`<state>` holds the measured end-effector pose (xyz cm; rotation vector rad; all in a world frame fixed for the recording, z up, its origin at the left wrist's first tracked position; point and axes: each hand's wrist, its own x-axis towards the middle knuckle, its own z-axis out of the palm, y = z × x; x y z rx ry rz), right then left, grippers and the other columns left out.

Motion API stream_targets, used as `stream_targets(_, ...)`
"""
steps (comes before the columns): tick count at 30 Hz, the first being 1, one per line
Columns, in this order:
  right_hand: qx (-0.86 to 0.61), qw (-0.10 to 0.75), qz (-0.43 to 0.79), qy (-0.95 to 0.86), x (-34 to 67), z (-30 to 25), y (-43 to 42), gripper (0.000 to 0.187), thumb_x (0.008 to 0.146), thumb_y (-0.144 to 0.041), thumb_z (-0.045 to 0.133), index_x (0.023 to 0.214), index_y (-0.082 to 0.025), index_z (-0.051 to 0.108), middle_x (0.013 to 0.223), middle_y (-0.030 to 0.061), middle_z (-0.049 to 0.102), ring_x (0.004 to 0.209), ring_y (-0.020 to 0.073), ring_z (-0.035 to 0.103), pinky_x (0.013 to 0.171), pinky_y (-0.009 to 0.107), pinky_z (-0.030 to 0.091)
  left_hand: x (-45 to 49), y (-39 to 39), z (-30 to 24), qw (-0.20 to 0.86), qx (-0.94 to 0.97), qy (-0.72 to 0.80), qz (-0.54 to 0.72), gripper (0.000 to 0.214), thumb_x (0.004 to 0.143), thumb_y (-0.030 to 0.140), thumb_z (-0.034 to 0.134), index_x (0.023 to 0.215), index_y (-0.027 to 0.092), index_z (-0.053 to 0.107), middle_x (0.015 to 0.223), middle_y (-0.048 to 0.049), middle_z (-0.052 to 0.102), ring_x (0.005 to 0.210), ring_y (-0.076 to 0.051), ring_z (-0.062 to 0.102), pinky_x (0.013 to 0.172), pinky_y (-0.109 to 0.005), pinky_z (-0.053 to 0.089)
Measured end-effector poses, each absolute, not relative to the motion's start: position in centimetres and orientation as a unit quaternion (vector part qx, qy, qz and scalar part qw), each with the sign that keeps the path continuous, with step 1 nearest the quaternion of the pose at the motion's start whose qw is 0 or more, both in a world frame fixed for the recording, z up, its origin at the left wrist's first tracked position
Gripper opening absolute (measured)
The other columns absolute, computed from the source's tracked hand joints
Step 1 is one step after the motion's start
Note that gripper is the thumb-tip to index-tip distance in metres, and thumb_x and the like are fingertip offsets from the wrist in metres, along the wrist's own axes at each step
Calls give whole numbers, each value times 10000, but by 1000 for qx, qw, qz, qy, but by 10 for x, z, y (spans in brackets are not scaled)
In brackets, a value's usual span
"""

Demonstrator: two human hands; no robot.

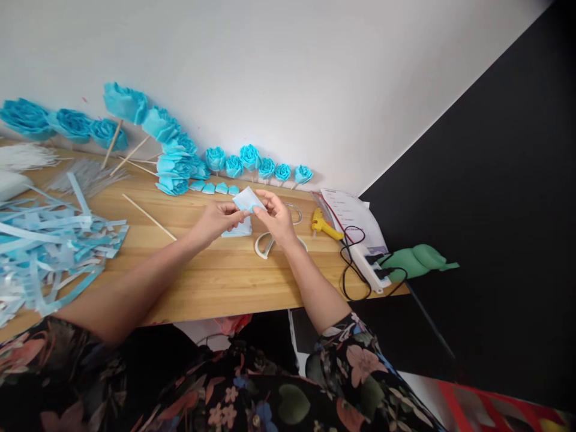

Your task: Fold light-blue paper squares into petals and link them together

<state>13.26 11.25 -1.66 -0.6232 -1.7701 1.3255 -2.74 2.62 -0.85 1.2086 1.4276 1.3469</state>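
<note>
A small pale-blue paper piece (246, 198) is pinched between both hands above the wooden table. My left hand (219, 218) grips its lower left edge, fingers closed. On the opposite side, my right hand (274, 217) has its thumb and fingers closed on the same piece. Beneath them lies a stack of light-blue paper pieces (237, 229), partly covered by the left fingers. Scissors with white handles (264, 247) rest under my right hand and wrist, which hide part of them. Just behind the hands sits a row of small folded blue pieces (221, 188).
Blue paper roses (249, 157) on sticks line the wall. Paper strips (49, 246) heap at the left, near a loose wooden stick (150, 217). To the right are a yellow glue gun (324, 224), a power strip (366, 270) with black cords, printed sheets (355, 216) and a green object (418, 262).
</note>
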Motion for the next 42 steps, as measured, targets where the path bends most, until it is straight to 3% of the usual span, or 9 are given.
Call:
stream_targets(6,-236,359,567,-702,131,-17,111,682,750,-459,766,1361,-230,569,1041,32,741,950,200,679,865,315,552,-29,27,-4,404,458,523,595,296,697,432,730,639,166,614,572,18,566,493,-76,463,486,-219,367)
stream_targets(11,-236,361,585,-687,131,-14,108,659,752,-463,760,1341,-217,599,1124,40,732,1022,200,665,905,304,542,-28,26,-2,401,457,533,589,266,693,395,734,640,167,608,560,23,559,483,-76,454,470,-216,350)
stream_targets(21,-259,404,540,-691,131,-19,111,509,788,-442,734,1236,-210,672,908,8,709,802,147,611,759,263,519,-28,27,-12,431,444,507,601,346,758,496,708,677,161,681,661,-23,645,515,-93,510,515,-241,386)
stream_targets(24,-263,396,547,-689,132,-18,110,457,775,-475,742,1131,-191,705,899,12,703,808,148,608,771,264,513,-28,26,-12,418,445,522,596,336,754,488,704,660,167,679,649,-26,647,515,-99,506,499,-241,370)
stream_targets(29,-277,364,575,-679,134,-13,107,511,751,-515,752,1153,-205,701,951,11,706,862,152,613,819,263,501,-25,23,-3,410,475,542,558,328,735,464,688,594,168,658,549,-12,598,492,-97,475,484,-229,367)
stream_targets(36,-284,381,511,-716,135,-13,107,313,747,-486,759,872,-208,689,791,-27,632,722,124,540,691,237,453,-22,21,-3,404,505,551,528,330,752,462,680,597,174,642,519,0,585,461,-87,457,456,-210,344)
stream_targets(42,-288,377,505,-721,134,-12,105,320,762,-486,731,910,-208,673,803,-27,631,720,124,536,687,241,449,-24,23,-6,399,495,543,549,322,756,468,679,642,167,663,530,-4,596,466,-90,476,480,-214,372)
